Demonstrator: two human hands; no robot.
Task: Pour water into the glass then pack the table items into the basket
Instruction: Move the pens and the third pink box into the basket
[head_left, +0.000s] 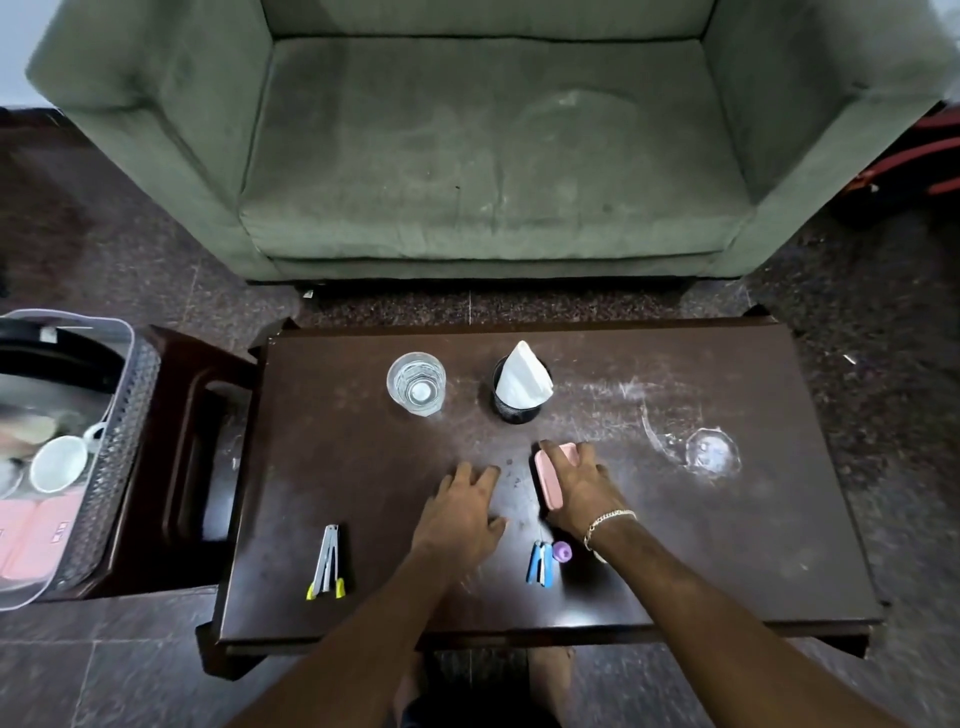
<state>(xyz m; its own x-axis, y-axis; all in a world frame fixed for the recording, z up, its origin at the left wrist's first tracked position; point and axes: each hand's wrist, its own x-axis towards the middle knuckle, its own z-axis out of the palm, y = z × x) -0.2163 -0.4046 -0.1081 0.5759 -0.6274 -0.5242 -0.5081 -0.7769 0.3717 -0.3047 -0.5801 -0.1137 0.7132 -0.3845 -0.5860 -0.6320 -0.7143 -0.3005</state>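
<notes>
Where the dark wooden table (727, 545) fills the near middle of the view, its top is seen to be scuffed with pale scratches and a ring-shaped water mark toward the right; a small clear glass dish (712, 453) is set by that mark. At the far side of the top a glass (416, 383) holding water stands upright, and just to its right a black mesh cup (514, 408) with a white napkin (523, 376) stuck in it. The right hand (582, 493), a chain bracelet (605, 525) at its wrist, is curled over a pink case (550, 475) lying on the table, fingers wrapped around its far and right edges; the left hand (462, 512) is laid flat on the bare wood beside it, fingers spread and gripping nothing. Near the front edge lie a yellow-tipped metal tool (327, 564) at the left, and a blue clip (540, 564) touching a small purple cap (562, 551). A grey basket (122, 431) is set on a low dark stool (192, 452) at the left, with a white cup (57, 462) and pink packets (36, 535) inside. A green sofa (488, 156) is placed beyond, on a dark speckled floor (104, 234).
</notes>
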